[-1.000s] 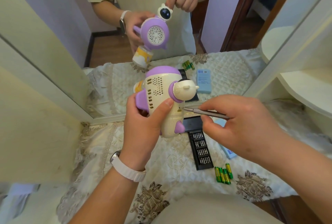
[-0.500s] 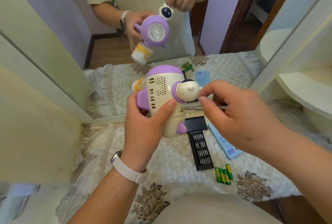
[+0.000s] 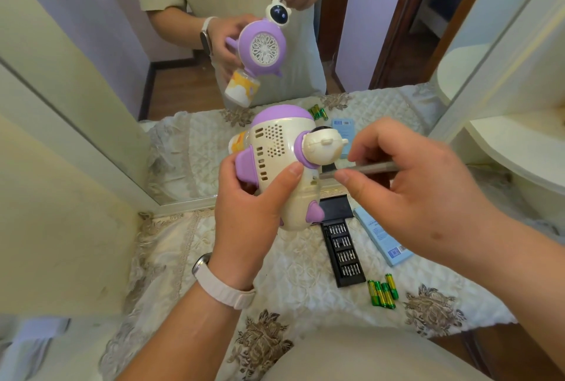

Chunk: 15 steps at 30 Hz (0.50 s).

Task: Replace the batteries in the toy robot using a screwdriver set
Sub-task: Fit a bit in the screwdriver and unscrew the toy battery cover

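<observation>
Cream-purple toy robot (image 3: 275, 148) gripped by left hand (image 3: 253, 209) | right hand (image 3: 428, 194) pinches screwdriver (image 3: 367, 169) | tip indistinct against robot

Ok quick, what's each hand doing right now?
Left hand: holding the toy robot.
Right hand: pinching the screwdriver.

The toy robot (image 3: 275, 166) is smooth plastic, cream and purple, with a soft shine. Just right of it, the screwdriver (image 3: 367, 169) is dull grey metal. Below the toy robot, the tablecloth (image 3: 171, 258) is bumpy stitched cloth, a bit shiny, with rough lace. The bit case (image 3: 344, 253) there is matt black plastic. The batteries (image 3: 382, 293) are glossy green and gold. Behind the toy robot, the mirror (image 3: 183, 142) is shiny glass.
</observation>
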Tool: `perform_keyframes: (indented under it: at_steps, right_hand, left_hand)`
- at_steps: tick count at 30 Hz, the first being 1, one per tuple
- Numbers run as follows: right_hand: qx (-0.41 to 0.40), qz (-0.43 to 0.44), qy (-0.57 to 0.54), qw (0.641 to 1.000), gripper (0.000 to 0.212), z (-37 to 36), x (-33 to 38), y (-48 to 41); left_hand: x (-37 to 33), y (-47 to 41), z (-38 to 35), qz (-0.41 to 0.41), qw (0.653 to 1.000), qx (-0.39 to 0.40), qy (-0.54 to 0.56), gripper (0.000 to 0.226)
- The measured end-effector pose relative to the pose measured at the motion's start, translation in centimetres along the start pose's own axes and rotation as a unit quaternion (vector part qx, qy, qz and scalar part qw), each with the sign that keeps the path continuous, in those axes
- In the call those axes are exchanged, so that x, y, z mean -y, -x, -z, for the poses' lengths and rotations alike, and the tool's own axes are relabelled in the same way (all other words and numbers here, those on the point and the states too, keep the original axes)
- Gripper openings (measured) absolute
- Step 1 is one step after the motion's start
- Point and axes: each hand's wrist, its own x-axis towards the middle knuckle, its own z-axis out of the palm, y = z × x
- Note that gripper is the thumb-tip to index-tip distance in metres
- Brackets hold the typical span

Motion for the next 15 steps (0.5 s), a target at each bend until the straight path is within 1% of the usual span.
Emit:
perform_keyframes:
  at_steps: [6,8,12,15]
  right_hand:
    - [-0.015,-0.014,-0.002,1.0,0.015,0.1,0.3,0.0]
    - [-0.009,-0.01,-0.01,1.0,0.011,0.3,0.2,-0.1]
    - [-0.016,0.015,-0.006,1.0,0.011,0.7,0.3,0.1]
    - [-0.028,0.018,-0.026,0.999,0.013,0.7,0.4,0.4]
  left_hand:
    - [-0.5,0.2,-0.2,0.0,1.0,0.006,0.018,0.051]
    - [-0.6,0.3,-0.3,0.0,1.0,0.003,0.023,0.051]
    - [-0.9,0.6,-0.4,-0.016,0.999,-0.012,0.042,0.058]
    - [-1.4,0.9,-0.6,-0.021,0.998,-0.022,0.059,0.052]
